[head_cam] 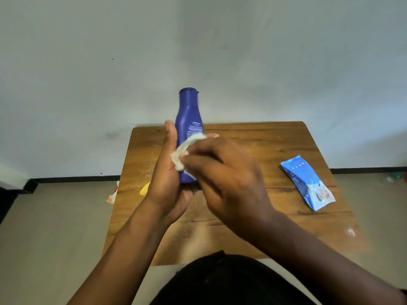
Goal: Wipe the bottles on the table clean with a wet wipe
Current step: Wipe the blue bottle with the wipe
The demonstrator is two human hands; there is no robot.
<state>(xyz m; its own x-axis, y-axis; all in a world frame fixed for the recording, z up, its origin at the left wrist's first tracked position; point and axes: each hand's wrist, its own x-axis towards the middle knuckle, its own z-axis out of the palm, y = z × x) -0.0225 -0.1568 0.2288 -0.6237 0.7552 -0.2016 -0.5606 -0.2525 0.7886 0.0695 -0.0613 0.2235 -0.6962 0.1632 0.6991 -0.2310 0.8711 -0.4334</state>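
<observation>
The person's left hand (169,181) holds a dark blue plastic bottle (188,119) upright above the wooden table (253,146), cradling its lower body and base in the palm with the thumb lying straight up along the bottle's left side; the fingers behind the bottle are hidden, so how far they wrap round it cannot be told. The bottle has a narrow neck, a flat blue cap with a small lip at its right edge, and a block of small white print on the side turned toward the camera. The right hand (224,172) comes in from the right with its fingers curled round a crumpled white wet wipe (187,148), which it presses against the lower front of the bottle, just under the print; part of the wipe bulges out between the two hands, and one fingertip shows past the bottle's right side. Both forearms reach in from the bottom of the view over a dark-clothed lap. On the right part of the table, well apart from the hands, a blue wet-wipe packet (308,182) lies flat and askew. A yellow object (145,188) peeks out beside the left wrist near the table's left edge, mostly hidden. Pale dusty specks are scattered over the tabletop, and a light grey wall (286,62) stands behind it.
</observation>
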